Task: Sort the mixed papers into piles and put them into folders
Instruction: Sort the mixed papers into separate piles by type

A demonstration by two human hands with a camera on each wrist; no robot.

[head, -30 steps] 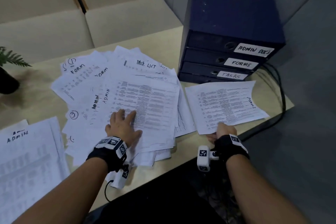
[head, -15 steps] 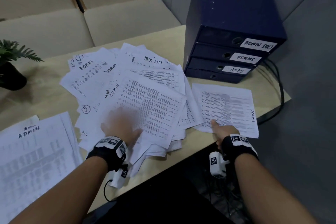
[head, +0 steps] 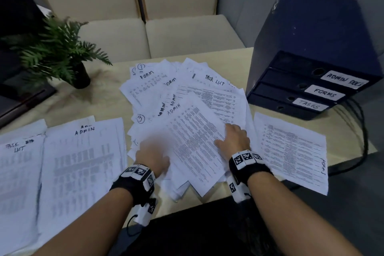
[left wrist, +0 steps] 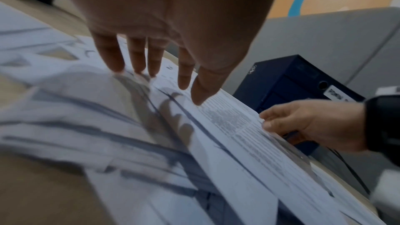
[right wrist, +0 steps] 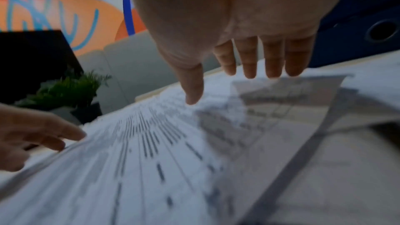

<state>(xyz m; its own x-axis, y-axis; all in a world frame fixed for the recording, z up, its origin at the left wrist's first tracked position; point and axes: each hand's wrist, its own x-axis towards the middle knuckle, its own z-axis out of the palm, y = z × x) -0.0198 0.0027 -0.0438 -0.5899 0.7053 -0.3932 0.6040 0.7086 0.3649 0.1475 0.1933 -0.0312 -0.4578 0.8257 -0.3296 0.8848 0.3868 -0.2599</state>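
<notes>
**Both hands flat on the heap, picking the next sheet**

A pale wood table (head: 104, 97) stands in front of a cream padded bench (head: 187, 33), with a small potted plant (head: 54, 54) at the far left. In the middle lies the mixed heap (head: 149, 89), fanned out so that the handwritten headings FORM, ADMIN and TASK LIST show at the sheet corners. That spread probably lets you read a category without lifting anything.

Your left hand (head: 152, 151) is blurred in the head view. The left wrist camera shows its fingers (left wrist: 110, 54) straight, with the tips on the paper at the heap's near left. It looks like a pinning hand, keeping the lower sheets from sliding.

Your right hand (head: 234, 137) rests on the right edge of the top sheet (head: 193, 141). Its fingers (right wrist: 272, 57) are stretched out and the thumb tip is down on the print. I see nothing pinched, so both hands are spread, apart from each other and holding nothing.

The sorted piles flank the heap within easy reach. The TASK LIST pile (head: 18, 168) and ADMIN pile (head: 83, 162) are on your left, and the FORMS pile (head: 291, 151) is just beside your right hand. The three navy folders (head: 307, 93) are stacked closed at the far right, their labels facing you. I'd judge the sorting partly done and the filing not yet begun.
</notes>
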